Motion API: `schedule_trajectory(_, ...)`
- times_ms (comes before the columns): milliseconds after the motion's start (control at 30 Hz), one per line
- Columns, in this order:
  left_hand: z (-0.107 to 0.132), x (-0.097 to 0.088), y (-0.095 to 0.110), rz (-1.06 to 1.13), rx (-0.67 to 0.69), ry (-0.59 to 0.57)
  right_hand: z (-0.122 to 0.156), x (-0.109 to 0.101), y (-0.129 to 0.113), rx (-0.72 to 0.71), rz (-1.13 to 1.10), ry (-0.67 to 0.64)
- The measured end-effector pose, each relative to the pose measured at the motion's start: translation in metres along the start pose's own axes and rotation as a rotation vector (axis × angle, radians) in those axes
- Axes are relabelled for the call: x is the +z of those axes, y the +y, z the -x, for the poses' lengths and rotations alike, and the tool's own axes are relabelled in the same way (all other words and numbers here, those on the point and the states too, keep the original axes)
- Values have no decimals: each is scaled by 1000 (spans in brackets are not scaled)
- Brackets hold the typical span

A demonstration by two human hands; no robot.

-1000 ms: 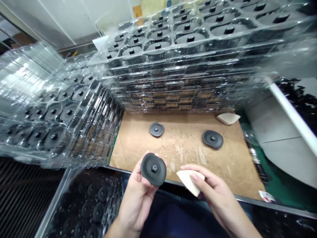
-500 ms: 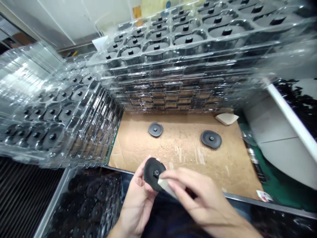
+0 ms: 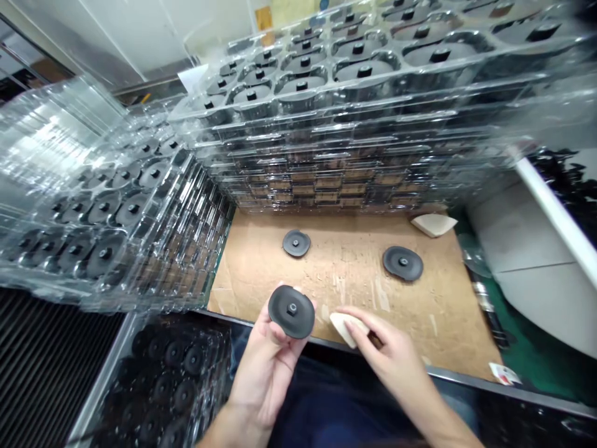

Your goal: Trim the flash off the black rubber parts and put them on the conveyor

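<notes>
My left hand (image 3: 268, 367) holds a dark grey oval disc (image 3: 303, 317) from below, its face with the small central stud turned up toward me. To the right, my right hand (image 3: 389, 345) pinches a cream-coloured wedge-shaped pad (image 3: 344, 328) between thumb and fingers, apart from the disc. On the brown cardboard (image 3: 261, 280) beyond my hands lie two similar items, a smaller dark disc (image 3: 304, 246) at the left and a larger dark disc (image 3: 413, 267) at the right.
Tall stacks of clear plastic trays (image 3: 321, 140) filled with dark discs rise behind the cardboard, with more tray stacks (image 3: 181, 218) at the left. A second cream pad (image 3: 435, 225) lies at the back right corner. A white-edged bin (image 3: 557, 214) stands at the far right.
My right hand has drawn the pad away from the disc, to the right. My left hand has turned the disc, so its face shows more fully.
</notes>
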State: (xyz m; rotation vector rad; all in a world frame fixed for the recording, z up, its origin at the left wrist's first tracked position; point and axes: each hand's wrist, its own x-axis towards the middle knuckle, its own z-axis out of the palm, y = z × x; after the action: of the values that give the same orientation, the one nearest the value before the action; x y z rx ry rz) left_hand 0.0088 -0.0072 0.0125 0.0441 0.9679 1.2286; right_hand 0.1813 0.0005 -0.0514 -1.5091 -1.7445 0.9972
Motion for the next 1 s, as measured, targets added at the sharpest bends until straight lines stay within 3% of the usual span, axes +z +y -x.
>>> schedule_trajectory(167,-1,2,-2,26,-18,-22,10,0,0,-34,-18,-83)
schedule_trajectory(300,1,6,-6,-8,-8,-26,-6,-20,-38,-34,-65,28)
schedule_trajectory(400,4,8,-9,-47,-37,-55,-13,-26,-74,-240,-104,103)
schedule_trajectory(500,7,7,-9,-112,-105,-18,-15,-22,-93,-402,-103,-39)
schedule_trajectory(567,7,5,-9,-144,-99,30,-18,-18,-98,-391,-87,-221)
schedule_trajectory(600,6,5,-10,-154,-91,33,-20,-17,-99,-378,-64,-249)
schedule_trajectory(733,6,2,-9,-159,-88,-36,-21,-17,-102,-424,22,0)
schedule_trajectory(867,8,1,-2,-88,-134,-134,-5,-33,-97,-450,-21,-169)
schedule_trajectory(1000,10,10,0,-106,-216,-141,-5,-46,-90,-400,161,-43)
